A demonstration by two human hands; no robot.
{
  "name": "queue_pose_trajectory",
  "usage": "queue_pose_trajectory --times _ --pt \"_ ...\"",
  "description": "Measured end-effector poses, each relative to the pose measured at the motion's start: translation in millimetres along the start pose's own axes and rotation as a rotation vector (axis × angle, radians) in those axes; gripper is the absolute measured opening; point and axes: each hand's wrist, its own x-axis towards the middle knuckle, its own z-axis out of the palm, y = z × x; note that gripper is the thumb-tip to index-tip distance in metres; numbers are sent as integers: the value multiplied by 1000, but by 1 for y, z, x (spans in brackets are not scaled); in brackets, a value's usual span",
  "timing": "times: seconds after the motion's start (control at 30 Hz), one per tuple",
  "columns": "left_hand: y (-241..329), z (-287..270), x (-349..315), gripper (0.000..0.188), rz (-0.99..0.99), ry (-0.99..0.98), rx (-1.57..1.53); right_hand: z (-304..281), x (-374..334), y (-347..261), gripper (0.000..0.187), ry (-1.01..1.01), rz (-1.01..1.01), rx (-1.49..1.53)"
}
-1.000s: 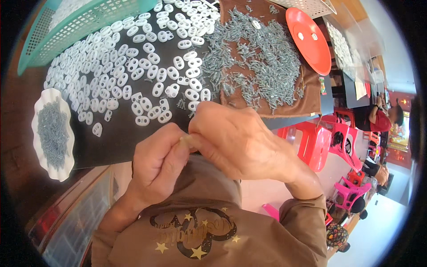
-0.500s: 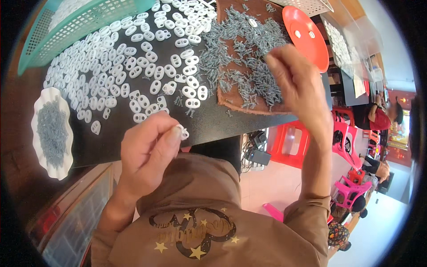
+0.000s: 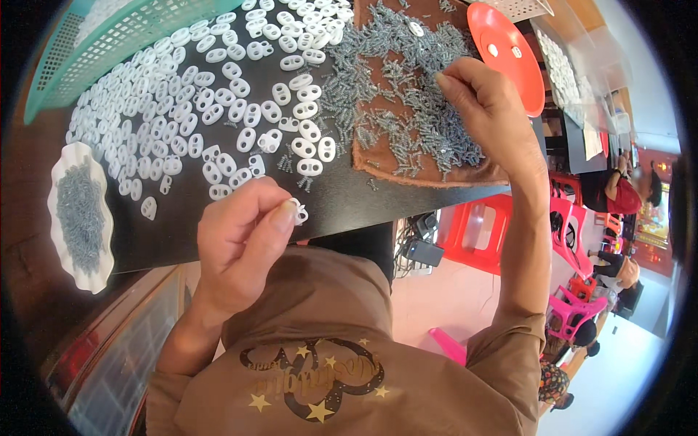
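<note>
Pinching wht pc (image 3: 301, 211) w/ L hand (image 3: 246, 243), R hand (image 3: 488, 109) now apart, over springs (image 3: 430, 62), hold unclear

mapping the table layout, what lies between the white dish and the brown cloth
The head view shows loose white two-holed pieces and some grey springs on the black table.

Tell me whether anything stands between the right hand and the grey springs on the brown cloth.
Nothing visible does: the right hand is over the grey springs; the red plate lies to their right.
</note>
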Motion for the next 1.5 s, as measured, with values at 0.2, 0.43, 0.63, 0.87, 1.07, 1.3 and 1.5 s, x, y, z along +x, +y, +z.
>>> queue_pose_trajectory --times 0.2,0.43,0.63,0.87,1.07,1.3,1.5 --pt "-4 0 -2 10 -5 34 -96 5 -4 -2 14 44 95 162" --pt "2 -1 -2 12 -70 58 -182 11 -12 -52 18 -105 286 693" --pt "1 -4 -4 17 -72 19 -225 44 -23 -107 12 -175 229 960" --pt "-4 -12 -7 19 13 -40 -218 60 -26 -134 12 -143 212 1036" --pt "-6 -12 -8 16 28 27 -322 68 -29 -142 12 -131 177 1103" --pt "-8 -14 -9 19 76 -4 -304 67 -33 -145 13 -126 228 991" --pt "-9 -14 -9 20 102 -25 -295 63 -35 -141 15 -98 121 740"
